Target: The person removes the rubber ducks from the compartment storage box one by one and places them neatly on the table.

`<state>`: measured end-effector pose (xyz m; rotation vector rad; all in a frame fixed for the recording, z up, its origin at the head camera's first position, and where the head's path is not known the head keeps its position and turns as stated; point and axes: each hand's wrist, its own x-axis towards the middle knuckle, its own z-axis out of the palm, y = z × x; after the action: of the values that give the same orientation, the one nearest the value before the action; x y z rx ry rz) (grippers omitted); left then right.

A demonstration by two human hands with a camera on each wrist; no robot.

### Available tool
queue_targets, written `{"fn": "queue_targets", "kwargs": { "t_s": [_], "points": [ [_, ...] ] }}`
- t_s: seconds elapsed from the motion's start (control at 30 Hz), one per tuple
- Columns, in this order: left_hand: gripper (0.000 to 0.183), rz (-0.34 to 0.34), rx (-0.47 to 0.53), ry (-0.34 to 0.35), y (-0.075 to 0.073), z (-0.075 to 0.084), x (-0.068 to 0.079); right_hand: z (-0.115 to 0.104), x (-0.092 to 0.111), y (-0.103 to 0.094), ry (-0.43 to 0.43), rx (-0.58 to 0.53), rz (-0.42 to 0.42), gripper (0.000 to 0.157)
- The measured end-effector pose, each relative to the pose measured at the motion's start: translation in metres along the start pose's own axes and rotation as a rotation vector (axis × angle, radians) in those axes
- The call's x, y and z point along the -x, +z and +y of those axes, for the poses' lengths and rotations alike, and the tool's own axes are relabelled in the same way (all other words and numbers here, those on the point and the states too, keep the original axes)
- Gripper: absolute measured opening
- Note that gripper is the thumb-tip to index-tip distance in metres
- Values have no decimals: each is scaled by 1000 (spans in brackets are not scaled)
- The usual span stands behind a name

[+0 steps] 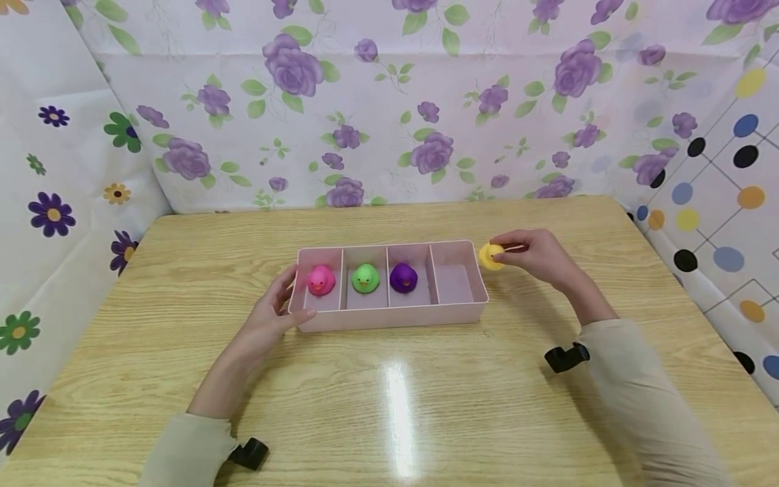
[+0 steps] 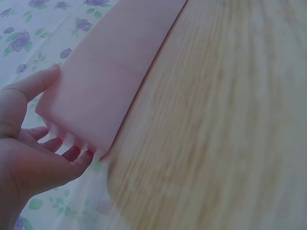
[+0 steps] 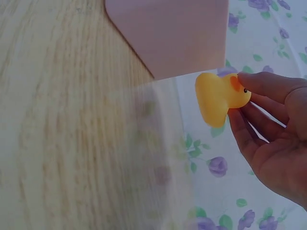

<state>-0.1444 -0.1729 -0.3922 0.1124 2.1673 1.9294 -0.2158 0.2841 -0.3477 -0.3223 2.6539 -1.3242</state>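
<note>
A pale pink box (image 1: 389, 318) with a row of compartments rests on the table. Inside sit a pink rubber duck (image 1: 320, 281), a green duck (image 1: 366, 278) and a purple duck (image 1: 404, 278), one to a compartment; the rightmost compartment holds nothing. My left hand (image 1: 268, 319) holds the box's left end, thumb at the front rim and fingers along the end wall (image 2: 76, 132). Just beyond the box's right end, my right hand (image 1: 541, 257) pinches a yellow rubber duck (image 1: 489, 258) by its head, thumb on one side and fingers on the other (image 3: 211, 101).
The wooden table (image 1: 328, 399) reaches back to a wall sheet with purple flowers (image 1: 432, 152). Patterned sheets also stand at the left (image 1: 55, 270) and the right (image 1: 724, 257). A black wrist mount (image 1: 567, 357) sits at the right sleeve, another (image 1: 251, 454) at the left.
</note>
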Motion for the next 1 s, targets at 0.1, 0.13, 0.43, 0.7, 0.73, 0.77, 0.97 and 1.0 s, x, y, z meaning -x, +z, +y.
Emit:
{"fn": "queue_targets", "kwargs": {
  "t_s": [0.1,0.13,0.43,0.7,0.73,0.77,0.97,1.0],
  "points": [
    [84,-3,4,-2,0,0,-1,6,-2,1,10,2,5,38],
    [84,-4,5,-3,0,0,-1,8,-3,2,12,3,4,38],
    [84,-3,5,-12,0,0,-1,20,-8,7,44,15,3,38],
    [85,3,8,-11,-1,0,1,23,-14,11,66,13,-12,38],
    [85,2,8,-10,-1,0,1,24,-15,12,69,16,-13,38],
    [84,1,7,-9,-1,0,1,24,-16,12,70,20,-15,38],
    [84,1,19,-13,0,1,1,28,-21,10,76,69,-7,39],
    [84,1,22,-15,0,1,1,28,-21,9,81,72,-5,40]
  ]
}}
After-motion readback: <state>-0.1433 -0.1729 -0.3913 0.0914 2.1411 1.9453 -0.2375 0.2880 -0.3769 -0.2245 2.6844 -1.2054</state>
